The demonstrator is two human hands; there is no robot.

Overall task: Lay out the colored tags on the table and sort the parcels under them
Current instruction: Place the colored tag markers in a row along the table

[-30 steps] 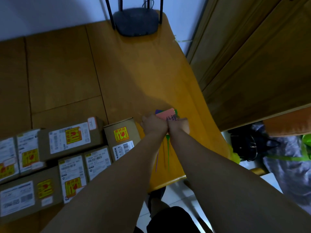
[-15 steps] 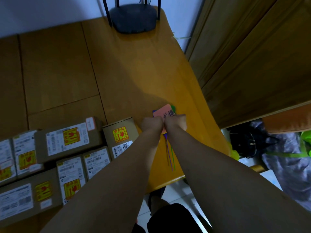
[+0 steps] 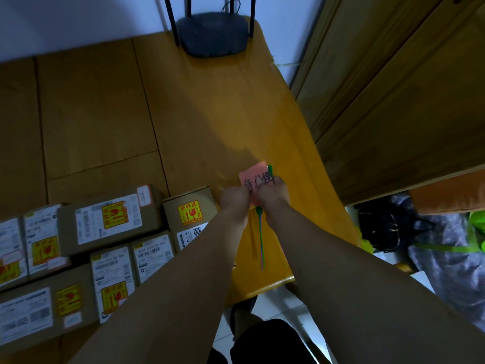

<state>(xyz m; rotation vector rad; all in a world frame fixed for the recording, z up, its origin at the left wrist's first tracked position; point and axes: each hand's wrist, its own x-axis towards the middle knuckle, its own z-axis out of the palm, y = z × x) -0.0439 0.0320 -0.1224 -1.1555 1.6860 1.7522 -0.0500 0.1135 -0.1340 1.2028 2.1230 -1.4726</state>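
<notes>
- Head view: both hands are meeting just to the right of the small parcel (image 3: 189, 214), the one wearing a yellow sticker, above the wooden table (image 3: 210, 122).
- The left hand (image 3: 234, 199) is curling its fingers onto the near edge of a pink tag (image 3: 256, 177), and the right hand (image 3: 274, 195) is clamping the same bunch, its thumb lying across the card.
- The pink tag is facing up with dark handwriting showing, and it is pointing away from the person, leaning a little to the right of the small parcel.
- A green tag (image 3: 269, 169) is peeking out along the pink one's right edge.
- A green strap (image 3: 260, 232) is trailing from under the hands toward the person, its long axis running near to far, alongside the small parcel's right side.
- The other parcels (image 3: 105, 224) are lying packed together, labels up, to the left of the small parcel.
- A dark router (image 3: 214, 34) is sitting well beyond the small parcel.
</notes>
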